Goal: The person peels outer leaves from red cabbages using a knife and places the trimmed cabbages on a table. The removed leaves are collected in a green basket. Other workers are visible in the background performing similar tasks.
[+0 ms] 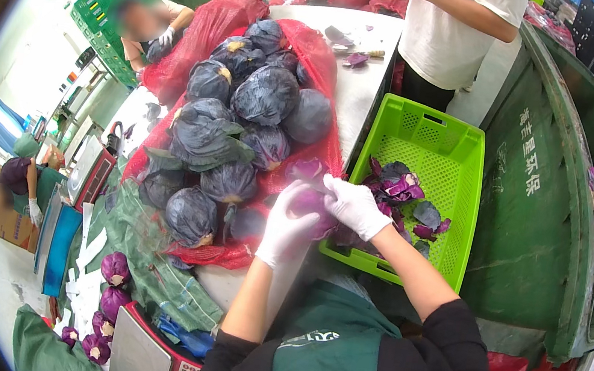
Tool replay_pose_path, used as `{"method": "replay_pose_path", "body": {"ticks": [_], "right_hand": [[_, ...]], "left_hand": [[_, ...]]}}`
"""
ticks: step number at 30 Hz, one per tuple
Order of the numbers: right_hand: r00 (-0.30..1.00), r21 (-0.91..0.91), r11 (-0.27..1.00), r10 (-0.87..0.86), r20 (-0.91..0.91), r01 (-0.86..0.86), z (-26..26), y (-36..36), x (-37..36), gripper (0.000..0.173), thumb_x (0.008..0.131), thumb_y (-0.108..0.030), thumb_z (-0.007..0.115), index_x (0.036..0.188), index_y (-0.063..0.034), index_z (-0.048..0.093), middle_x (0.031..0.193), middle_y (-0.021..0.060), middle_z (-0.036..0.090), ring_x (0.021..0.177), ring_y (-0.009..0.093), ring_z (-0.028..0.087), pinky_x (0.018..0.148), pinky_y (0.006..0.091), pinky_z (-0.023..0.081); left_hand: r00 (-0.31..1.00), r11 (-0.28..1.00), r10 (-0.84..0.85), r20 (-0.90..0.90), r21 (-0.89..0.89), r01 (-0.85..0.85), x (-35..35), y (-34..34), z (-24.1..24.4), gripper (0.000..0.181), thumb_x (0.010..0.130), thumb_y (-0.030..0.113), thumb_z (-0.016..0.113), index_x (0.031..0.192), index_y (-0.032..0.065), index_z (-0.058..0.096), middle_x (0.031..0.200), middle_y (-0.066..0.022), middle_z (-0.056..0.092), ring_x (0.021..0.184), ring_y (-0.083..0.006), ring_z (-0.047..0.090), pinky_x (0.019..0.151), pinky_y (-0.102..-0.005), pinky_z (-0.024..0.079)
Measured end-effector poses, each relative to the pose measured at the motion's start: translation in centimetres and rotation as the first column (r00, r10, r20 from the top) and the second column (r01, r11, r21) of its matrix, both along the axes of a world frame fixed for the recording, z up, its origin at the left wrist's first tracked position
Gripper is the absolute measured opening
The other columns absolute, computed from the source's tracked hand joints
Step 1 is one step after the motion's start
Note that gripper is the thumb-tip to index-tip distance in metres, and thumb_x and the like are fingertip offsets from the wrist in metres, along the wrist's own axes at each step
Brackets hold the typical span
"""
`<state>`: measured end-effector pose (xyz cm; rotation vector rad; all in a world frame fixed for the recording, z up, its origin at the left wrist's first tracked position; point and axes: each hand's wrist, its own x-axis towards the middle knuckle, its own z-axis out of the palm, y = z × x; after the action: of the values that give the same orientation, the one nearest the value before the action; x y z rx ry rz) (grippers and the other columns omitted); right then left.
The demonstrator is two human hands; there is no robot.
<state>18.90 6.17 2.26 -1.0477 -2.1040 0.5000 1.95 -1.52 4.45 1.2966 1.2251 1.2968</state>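
Observation:
A red cabbage (307,205), its purple surface blurred, is held over the right edge of the table. My left hand (286,227), in a white glove, cups it from the left and below. My right hand (355,207), gloved alike, has its fingers curled against the cabbage's right side; whether they pinch a loose leaf is too blurred to tell. Just beyond the hands shows a purple patch of cabbage leaf (306,168). To the left, many dark-leaved red cabbages (265,94) fill an opened red mesh sack (322,64). Below my right forearm, a bright green plastic crate (423,140) contains torn purple leaves (396,185).
Several peeled cabbages (112,302) line up beside a red-framed scale (144,343) at lower left. A knife (369,53) and leaf scraps lie on the white table (365,87). Large green bins (520,217) stand right. Co-workers (448,41) are at the far side and left.

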Motion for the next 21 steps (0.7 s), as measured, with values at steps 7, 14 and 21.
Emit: {"method": "replay_pose_path", "body": {"ticks": [7, 14, 21], "right_hand": [[0.857, -0.392, 0.772, -0.377, 0.35, 0.5, -6.1, 4.0, 5.0, 0.037, 0.083, -0.032, 0.064, 0.097, 0.0028, 0.06, 0.09, 0.0281, 0.065, 0.087, 0.043, 0.063, 0.078, 0.0488, 0.05], [0.934, -0.456, 0.851, -0.342, -0.107, 0.26, 0.3, -3.5, 1.5, 0.078, 0.081, -0.05, 0.066, 0.132, 0.0048, 0.044, 0.12, 0.025, 0.058, 0.111, 0.036, 0.058, 0.094, 0.0383, 0.046], [0.959, -0.807, 0.583, -0.166, -0.231, -0.093, 2.8, -5.4, 0.1, 0.066, 0.084, -0.038, 0.067, 0.133, 0.0004, 0.045, 0.089, 0.0128, 0.065, 0.067, 0.018, 0.064, 0.057, 0.0319, 0.051]], "left_hand": [[0.971, 1.0, 0.023, 0.24, -0.002, -0.023, 0.2, -1.3, -0.5, 0.064, 0.071, 0.013, 0.078, 0.129, 0.0031, 0.052, 0.142, -0.0118, 0.042, 0.128, -0.0216, 0.043, 0.106, -0.0348, 0.036], [0.81, 0.939, 0.342, 0.476, -0.206, -0.275, 2.0, -0.9, 0.4, 0.056, 0.089, 0.021, 0.065, 0.137, 0.0035, 0.043, 0.125, -0.0106, 0.054, 0.109, -0.0178, 0.054, 0.095, -0.0311, 0.044], [0.899, 0.977, 0.196, -0.391, 0.159, -0.144, 0.8, -1.5, 1.5, 0.087, 0.076, 0.027, 0.076, 0.146, 0.0071, 0.029, 0.143, -0.0166, 0.039, 0.126, -0.0268, 0.044, 0.108, -0.0378, 0.032]]}}
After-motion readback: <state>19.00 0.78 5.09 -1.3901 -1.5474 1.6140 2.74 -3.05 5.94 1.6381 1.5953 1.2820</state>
